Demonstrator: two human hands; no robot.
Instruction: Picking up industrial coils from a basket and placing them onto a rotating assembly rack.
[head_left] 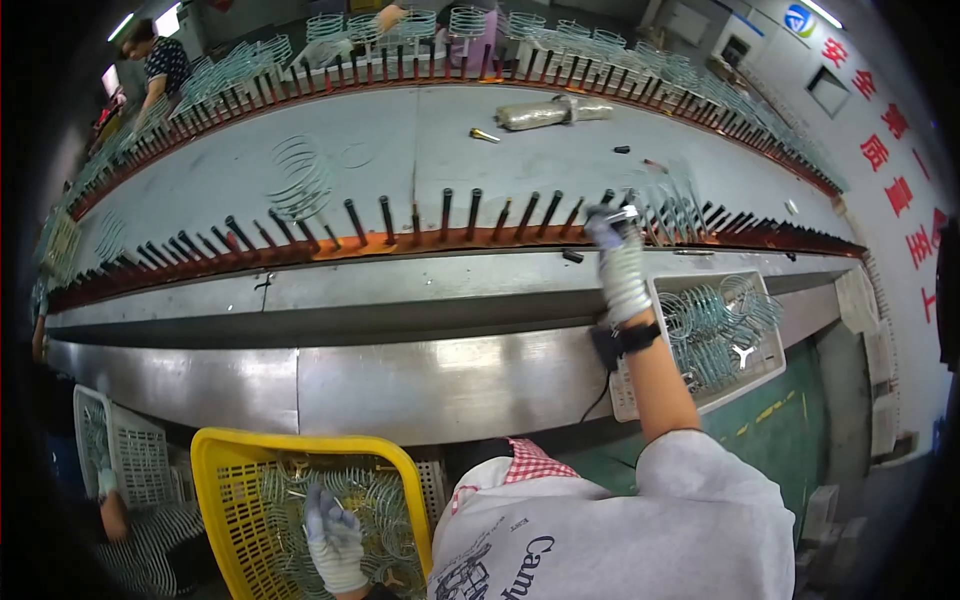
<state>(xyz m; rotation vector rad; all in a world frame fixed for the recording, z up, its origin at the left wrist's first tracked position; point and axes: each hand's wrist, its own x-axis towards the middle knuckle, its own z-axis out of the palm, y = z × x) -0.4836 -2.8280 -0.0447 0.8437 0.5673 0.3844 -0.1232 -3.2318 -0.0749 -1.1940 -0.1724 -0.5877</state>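
My right hand (622, 262), in a white and grey glove, reaches forward to the row of upright dark pegs (475, 212) along the near edge of the grey bench. Its fingers are curled at the peg tops around something shiny that I cannot make out. Just right of it, a pale green coiled tube (672, 205) hangs among the pegs. My left hand (335, 542), also gloved, is down in the yellow basket (215, 450) at the lower left. Its fingers are bent together over the coiled tubes (385, 500) there; what they grip is hidden.
A white crate (765, 375) of coiled tubes stands below my right arm. On the bench lie a plastic-wrapped roll (550, 113), a brass-coloured fitting (484, 135) and loose coils (300, 178). Far pegs carry more coils. A person (165, 65) stands at the far left; another gloved hand (108, 485) is at the lower left.
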